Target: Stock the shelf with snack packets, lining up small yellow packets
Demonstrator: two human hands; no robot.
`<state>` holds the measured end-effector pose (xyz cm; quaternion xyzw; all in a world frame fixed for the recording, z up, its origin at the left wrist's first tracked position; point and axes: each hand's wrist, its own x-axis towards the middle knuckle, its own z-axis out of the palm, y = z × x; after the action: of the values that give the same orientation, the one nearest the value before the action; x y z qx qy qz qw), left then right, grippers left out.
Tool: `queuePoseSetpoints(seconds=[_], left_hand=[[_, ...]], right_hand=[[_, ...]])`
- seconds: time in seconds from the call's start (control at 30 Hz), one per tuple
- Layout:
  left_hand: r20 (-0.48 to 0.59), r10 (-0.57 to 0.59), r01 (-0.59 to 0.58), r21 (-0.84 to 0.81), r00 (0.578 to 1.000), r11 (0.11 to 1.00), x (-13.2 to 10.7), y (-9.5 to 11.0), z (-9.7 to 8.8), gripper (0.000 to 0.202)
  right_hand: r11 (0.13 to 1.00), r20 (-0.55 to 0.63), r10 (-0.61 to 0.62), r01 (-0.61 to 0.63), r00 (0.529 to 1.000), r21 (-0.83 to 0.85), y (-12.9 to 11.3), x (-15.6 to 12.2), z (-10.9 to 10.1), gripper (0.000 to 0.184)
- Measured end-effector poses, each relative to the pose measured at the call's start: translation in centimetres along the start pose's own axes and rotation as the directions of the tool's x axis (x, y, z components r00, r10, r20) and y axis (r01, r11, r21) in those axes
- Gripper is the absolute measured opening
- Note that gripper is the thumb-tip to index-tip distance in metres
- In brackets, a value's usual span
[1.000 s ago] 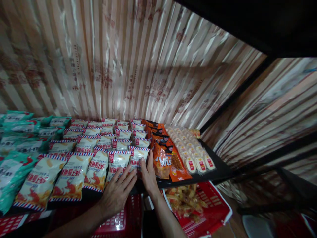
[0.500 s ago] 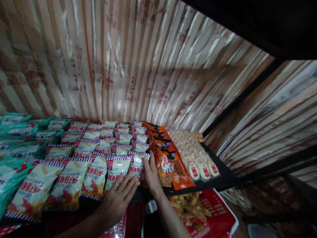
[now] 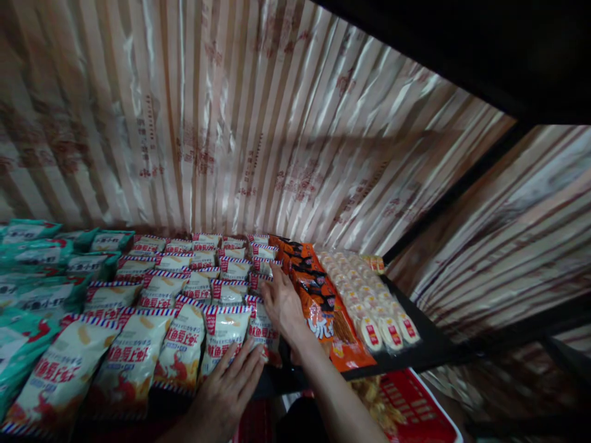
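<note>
Dozens of snack packs crowd the black shelf (image 3: pixel 429 354) in front of you, overlapped in rows from its front lip to the back. Your left hand (image 3: pixel 228 394) lies flat with fingers spread on the lower edge of the front white shrimp-snack bags (image 3: pixel 178 344), gripping nothing. Your right hand (image 3: pixel 282 304) reaches further in, palm down and fingers loosely extended over the rightmost column of those bags, just beside the orange packets (image 3: pixel 318 295); it closes on nothing that shows. The white bags, edged in red and blue stripes, take up the middle of the shelf. Teal bags (image 3: pixel 32 277) fill the left end, and small round wrapped cakes (image 3: pixel 378 314) line the right end past the orange packets. Behind it all hangs a shiny striped sheet (image 3: pixel 240 123), creased and printed with faint red text, which carries on to the right past a black frame post (image 3: pixel 455 181). A dark upper shelf (image 3: pixel 462 43) shadows the top, and a red basket (image 3: pixel 415 412) sits below the shelf's front edge.
</note>
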<state>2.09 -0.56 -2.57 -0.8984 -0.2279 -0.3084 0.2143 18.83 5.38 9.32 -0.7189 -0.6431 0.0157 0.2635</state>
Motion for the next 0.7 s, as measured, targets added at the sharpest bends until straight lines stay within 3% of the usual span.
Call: queuePoseSetpoints(seconds=[0.17, 0.33, 0.5, 0.7], left_hand=[[0.035, 0.014, -0.015, 0.026, 0.999, 1.0, 0.2, -0.2, -0.4, 0.044], [0.062, 0.047, -0.048, 0.014, 0.997, 0.999, 0.4, -0.5, -0.8, 0.045], [0.045, 0.035, -0.034, -0.009, 0.998, 0.999, 0.5, -0.6, -0.9, 0.046], [0.038, 0.04, -0.039, -0.025, 0.998, 0.999, 0.7, -0.7, -1.1, 0.045]], right_hand=[[0.955, 0.248, 0.145, -0.071, 0.958, -0.286, -0.5, 3.6, -0.5, 0.054], [0.912, 0.285, 0.251, -0.127, 0.925, -0.391, -1.0, 4.7, -0.2, 0.061], [0.912, 0.294, 0.285, -0.164, 0.913, -0.375, -0.8, 4.6, 0.3, 0.067], [0.95, 0.269, 0.284, -0.233, 0.92, -0.207, 0.7, 5.0, 0.8, 0.063]])
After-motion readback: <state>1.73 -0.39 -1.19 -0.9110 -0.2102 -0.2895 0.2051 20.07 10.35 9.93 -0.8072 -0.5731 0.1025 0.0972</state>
